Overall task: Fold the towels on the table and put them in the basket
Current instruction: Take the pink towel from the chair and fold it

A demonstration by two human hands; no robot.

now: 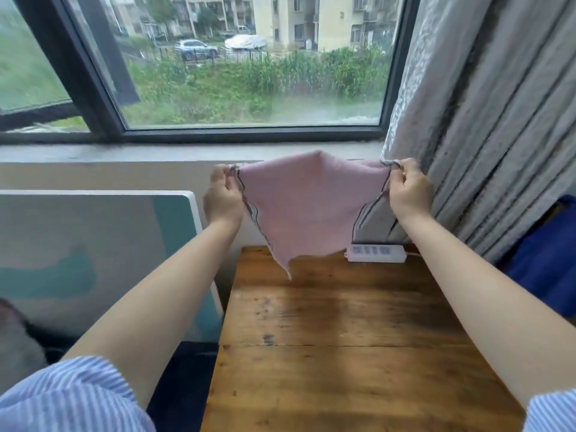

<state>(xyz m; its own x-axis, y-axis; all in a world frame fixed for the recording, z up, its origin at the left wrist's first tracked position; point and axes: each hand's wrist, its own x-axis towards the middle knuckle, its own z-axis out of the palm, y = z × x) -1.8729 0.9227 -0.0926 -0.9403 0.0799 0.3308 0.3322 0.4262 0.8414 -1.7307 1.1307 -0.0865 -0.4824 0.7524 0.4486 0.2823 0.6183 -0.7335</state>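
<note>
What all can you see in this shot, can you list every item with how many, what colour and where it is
towel: one, pink with a dark striped border, held up in the air over the far end of the table
table: one, brown wood, centre foreground
power strip: one, white, at the table's far right edge
board: one, grey and teal with a white rim, leaning to the left of the table
window: one, dark frame, behind the table
curtain: one, grey, right of the window
blue item: one, far right, cannot tell what it is
basket: none in view
left hand: pinches the towel's left corner
right hand: pinches the towel's right corner
</note>
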